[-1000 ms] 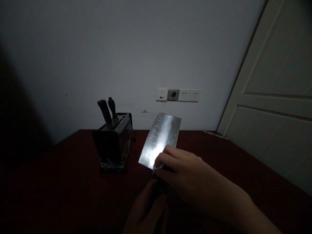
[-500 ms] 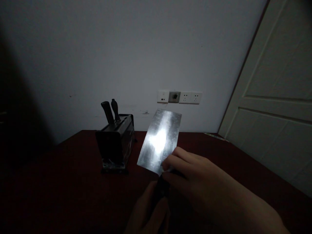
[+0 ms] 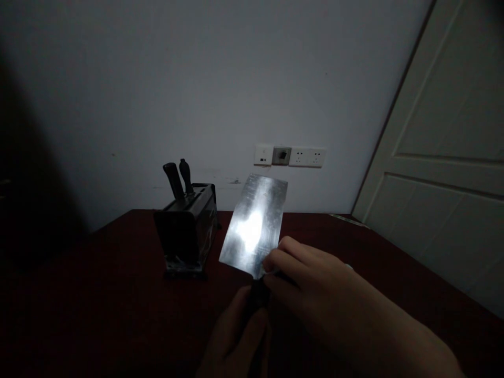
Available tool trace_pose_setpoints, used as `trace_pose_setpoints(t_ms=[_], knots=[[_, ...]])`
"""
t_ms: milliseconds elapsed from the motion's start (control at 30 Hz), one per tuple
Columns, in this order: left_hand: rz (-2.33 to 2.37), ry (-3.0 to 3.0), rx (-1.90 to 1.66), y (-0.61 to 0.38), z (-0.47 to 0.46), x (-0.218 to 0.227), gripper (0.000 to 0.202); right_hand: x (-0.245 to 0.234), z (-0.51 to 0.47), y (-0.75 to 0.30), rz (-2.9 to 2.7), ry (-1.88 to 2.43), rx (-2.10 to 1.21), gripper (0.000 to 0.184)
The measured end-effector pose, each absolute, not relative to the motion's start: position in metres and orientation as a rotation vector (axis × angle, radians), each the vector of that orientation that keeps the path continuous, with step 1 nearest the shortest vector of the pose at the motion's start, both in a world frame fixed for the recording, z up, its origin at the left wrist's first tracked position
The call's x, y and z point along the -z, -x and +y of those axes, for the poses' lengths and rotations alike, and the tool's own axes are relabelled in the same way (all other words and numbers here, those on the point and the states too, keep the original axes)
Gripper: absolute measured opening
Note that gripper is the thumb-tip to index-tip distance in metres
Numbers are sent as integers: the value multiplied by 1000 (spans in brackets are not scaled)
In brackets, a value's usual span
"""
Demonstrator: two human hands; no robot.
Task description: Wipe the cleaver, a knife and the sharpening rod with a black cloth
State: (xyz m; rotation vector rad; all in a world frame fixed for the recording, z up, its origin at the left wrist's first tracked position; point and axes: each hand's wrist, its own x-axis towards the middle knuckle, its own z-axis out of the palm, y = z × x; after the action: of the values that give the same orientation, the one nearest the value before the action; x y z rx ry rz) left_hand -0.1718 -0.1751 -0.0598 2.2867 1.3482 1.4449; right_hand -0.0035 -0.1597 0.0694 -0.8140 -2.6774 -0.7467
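Observation:
A cleaver (image 3: 255, 215) with a broad, shiny blade is held up in front of me, blade tilted upward and a bright glare on its face. My left hand (image 3: 236, 336) is wrapped round its dark handle (image 3: 258, 296) at the bottom of the view. Reaching in from the right, my right hand (image 3: 311, 278) has its fingers curled at the lower right corner of the blade, close to the handle. A bit of something pale and something dark show under those fingers, too dim to name.
A black knife block (image 3: 185, 231) with two dark-handled tools in it stands on the dark red table (image 3: 129, 273) at left. Behind are a wall with sockets (image 3: 307, 157) and a pale panelled door (image 3: 441, 184) at right. A thin strip (image 3: 349, 220) lies near the back edge.
The cleaver has shifted slightly left and up, with my left hand on its handle. My right hand stays almost where it was, fingers still curled by the blade's base.

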Motion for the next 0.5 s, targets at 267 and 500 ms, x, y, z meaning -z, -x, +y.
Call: trace_pose_setpoints(t_ms=[267, 500], knots=[[1265, -2183, -1420, 172, -172, 60, 24, -67, -151, 9, -2714, 883, 642, 9], [1250, -2063, -1381, 171, -172, 61, 24, -70, -152, 0, -2817, 899, 736, 6]])
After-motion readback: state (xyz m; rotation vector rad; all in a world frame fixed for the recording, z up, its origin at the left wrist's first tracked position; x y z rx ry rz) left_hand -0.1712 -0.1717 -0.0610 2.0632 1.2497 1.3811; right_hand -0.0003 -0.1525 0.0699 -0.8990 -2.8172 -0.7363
